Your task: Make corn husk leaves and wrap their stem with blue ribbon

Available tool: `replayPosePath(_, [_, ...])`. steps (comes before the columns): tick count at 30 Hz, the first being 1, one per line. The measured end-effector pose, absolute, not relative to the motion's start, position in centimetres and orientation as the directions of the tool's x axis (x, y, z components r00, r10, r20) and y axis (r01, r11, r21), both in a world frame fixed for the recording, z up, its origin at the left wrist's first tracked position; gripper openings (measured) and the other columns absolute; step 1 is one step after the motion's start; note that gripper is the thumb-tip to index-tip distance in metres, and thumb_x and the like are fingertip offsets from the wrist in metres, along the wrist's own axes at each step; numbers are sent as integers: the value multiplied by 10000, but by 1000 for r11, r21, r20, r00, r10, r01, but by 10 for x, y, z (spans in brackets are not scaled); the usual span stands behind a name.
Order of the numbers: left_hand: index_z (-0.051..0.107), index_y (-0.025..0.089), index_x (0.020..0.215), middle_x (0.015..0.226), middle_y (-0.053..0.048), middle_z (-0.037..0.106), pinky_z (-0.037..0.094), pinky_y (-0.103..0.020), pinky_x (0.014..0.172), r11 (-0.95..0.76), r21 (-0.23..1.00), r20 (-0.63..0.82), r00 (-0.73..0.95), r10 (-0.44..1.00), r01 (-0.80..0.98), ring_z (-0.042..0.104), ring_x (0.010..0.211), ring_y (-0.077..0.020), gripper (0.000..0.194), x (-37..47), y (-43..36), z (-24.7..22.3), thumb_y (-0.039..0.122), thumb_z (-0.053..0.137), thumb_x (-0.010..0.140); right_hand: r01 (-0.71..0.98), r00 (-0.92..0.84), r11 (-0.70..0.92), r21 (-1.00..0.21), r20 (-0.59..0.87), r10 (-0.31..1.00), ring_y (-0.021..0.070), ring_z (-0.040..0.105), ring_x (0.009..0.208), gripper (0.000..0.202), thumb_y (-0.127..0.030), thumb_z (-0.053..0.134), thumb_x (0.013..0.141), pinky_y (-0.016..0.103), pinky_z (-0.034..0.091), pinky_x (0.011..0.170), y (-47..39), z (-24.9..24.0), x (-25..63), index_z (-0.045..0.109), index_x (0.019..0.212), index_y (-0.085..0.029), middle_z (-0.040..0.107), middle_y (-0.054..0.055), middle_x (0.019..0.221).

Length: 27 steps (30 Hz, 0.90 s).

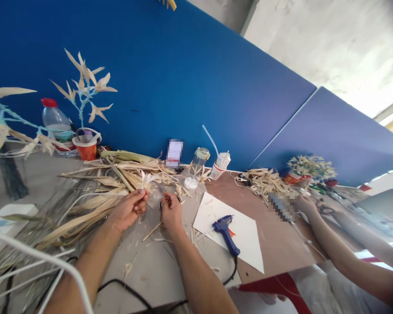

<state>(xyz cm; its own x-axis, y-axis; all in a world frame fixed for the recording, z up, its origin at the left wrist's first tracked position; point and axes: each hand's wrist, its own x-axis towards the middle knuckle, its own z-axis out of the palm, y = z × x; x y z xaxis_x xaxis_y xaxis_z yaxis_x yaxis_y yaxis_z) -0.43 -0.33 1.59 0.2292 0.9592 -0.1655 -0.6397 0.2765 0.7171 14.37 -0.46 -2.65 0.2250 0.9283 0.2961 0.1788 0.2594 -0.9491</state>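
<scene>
A small pale husk flower (146, 179) is pinched upright between the fingertips of my left hand (131, 209). Just to the right, my right hand (171, 210) is closed around dark-handled scissors (161, 203), mostly hidden by the fingers. Behind and left of both hands lies a heap of dried husks (98, 208). On a white sheet (249, 242) to the right rests a blue glue gun (227, 235), its black cord running toward the front edge.
Husk flowers on blue stems (81, 98) stand at the back left near a capped bottle (54, 117) and a red cup (86, 150). A phone (174, 152), a clear bottle (200, 159) and a white cup (220, 165) line the blue partition. Another person's arms (330, 240) reach in from the right.
</scene>
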Motion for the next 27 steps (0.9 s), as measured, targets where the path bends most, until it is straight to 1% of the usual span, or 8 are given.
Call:
replayPosePath(11, [629,93,748,647,15,559,292,-146,356,261,712,-156,215,964,-651,281,367,3,75,-5,-4,19,156,668,739,219,216,283,-934,329,919,162,575,646,257,-135,467,732,285,471,654,-5,-23,143,636,918,-186,642,18,726])
replayPosePath(16, [623,94,740,653,15,554,292,-146,355,278,725,-176,221,959,-631,281,369,5,79,-3,-5,21,159,668,735,195,227,269,-943,310,923,155,573,651,272,-139,465,730,279,471,665,-4,-26,145,632,941,-186,640,12,737])
replayPosePath(21, [627,91,754,652,20,542,280,-145,355,273,728,-160,230,960,-629,278,368,7,82,-3,-4,18,167,656,749,204,244,245,-948,291,925,156,574,662,281,-127,451,712,272,464,658,-3,-23,148,631,921,-181,634,7,728])
replayPosePath(27, [627,87,753,661,21,540,289,-146,364,265,725,-157,222,962,-635,279,372,9,80,-4,-4,16,164,648,759,173,239,216,-961,254,937,160,569,654,248,-150,467,718,277,454,638,-4,-21,147,626,908,-166,625,15,728])
